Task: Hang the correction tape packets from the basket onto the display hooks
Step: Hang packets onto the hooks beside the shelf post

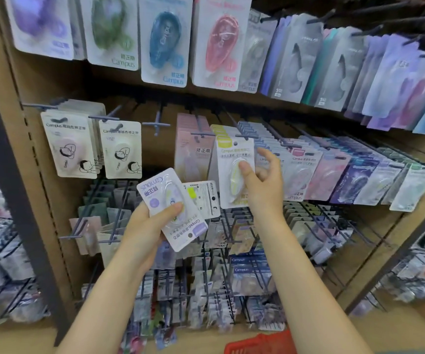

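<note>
The right hand (262, 180) pinches one yellow packet (233, 172) upright against the middle row of the display, thumb on its clear blister, fingers curled behind. Its top edge sits right at a hook (247, 135), though I can't tell if the hole is on the hook.

The left hand (145, 226) has its grip closed on two more packets, held upside down below and left of the yellow one: a purple packet (173, 208) in front under the thumb, and a back-facing packet (202, 198) fanned out behind it, showing printed text and a yellow patch.

Left of the hands, one bare hook (158, 123) sticks out between two hooks of cartoon packets (91, 146) and a pink stack.

A red basket (262, 344) peeks in at the bottom edge, contents not visible.
</note>
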A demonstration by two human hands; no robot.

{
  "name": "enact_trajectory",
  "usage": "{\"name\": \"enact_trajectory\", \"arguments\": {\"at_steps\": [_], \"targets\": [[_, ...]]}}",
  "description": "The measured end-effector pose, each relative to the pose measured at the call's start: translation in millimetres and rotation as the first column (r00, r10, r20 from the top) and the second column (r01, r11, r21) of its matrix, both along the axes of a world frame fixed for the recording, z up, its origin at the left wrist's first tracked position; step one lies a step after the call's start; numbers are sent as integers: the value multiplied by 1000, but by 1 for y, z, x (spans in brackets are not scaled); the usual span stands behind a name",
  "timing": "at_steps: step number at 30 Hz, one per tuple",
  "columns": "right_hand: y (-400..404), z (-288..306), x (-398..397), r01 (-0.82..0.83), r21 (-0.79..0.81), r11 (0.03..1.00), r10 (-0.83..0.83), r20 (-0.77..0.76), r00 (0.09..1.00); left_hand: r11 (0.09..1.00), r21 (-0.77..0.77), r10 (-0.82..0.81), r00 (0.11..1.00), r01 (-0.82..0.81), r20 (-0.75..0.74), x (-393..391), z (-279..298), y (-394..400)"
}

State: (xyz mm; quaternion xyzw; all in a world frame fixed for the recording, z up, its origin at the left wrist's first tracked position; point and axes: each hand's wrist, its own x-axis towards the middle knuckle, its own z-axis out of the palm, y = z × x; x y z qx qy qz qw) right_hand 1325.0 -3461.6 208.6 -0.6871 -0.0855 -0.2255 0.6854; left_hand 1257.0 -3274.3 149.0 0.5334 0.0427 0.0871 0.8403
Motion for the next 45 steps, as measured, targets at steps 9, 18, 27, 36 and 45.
{"name": "enact_trajectory", "arguments": {"at_steps": [9, 18, 27, 36, 45], "targets": [[12, -7, 16, 122, -167, 978, -109, 84, 990, 999, 9, 46, 999, -46, -8, -7, -9, 8], [20, -24, -11, 198, -397, 896, -152, 144, 978, 997, -14, 81, 996, -81, 42, -15, -18, 20], [19, -40, -46, -323, -302, 897, 271, -202, 941, 893, 363, -278, 960, 265, -17, -20, -6, 16], [-42, -23, -52, -234, -94, 968, 205, -248, 947, 856, 386, -357, 933, 343, -37, 1, 4, -39], [-143, -15, -50, -160, -47, 986, 146, -221, 964, 976, 212, -74, 993, 53, 89, 23, 18, -130]]}}
